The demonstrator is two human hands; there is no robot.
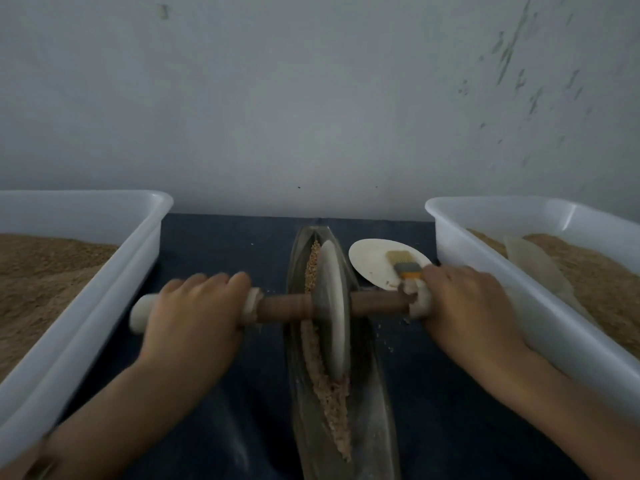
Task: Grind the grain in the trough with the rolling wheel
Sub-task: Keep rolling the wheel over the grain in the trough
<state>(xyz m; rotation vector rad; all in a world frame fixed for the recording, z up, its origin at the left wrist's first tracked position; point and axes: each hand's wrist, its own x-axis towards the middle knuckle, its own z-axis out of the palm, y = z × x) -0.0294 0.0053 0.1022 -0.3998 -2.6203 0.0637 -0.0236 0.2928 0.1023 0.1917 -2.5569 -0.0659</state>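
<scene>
Gripping the two pale-wrapped ends of the brown wooden axle (287, 306), the left hand (195, 315) and the right hand (467, 308) each curl around their own side, and the grey stone rolling wheel (330, 313) stands on edge in the long, boat-shaped grey trough (375, 403) that runs away from the person along the dark blue counter (221, 247). The tan crushed grain (332, 407) lies mostly in a ridge along the left inner slope of the groove — beside the wheel, not under it — so a stroke could run past much of it and leave it coarse. If one hand presses harder than the other, the wheel would likely tilt, ride up a slope and push grain over the rim; a few pale crumbs already lie on the counter just right of the trough. The small round white dish (374, 268) with the orange-banded brush (407, 266) on it sits just beside the trough and touches or nearly touches the right hand, so a far stroke might knock it. The large white plastic tub (114, 275) on the left and the matching white tub (512, 271) on the right, both holding brown meal, crowd the axle ends. Motion blur softens both hands, the fingertips are hidden under the axle, the right grip is almost wholly covered, and the trough's near end is cut off by the frame.
</scene>
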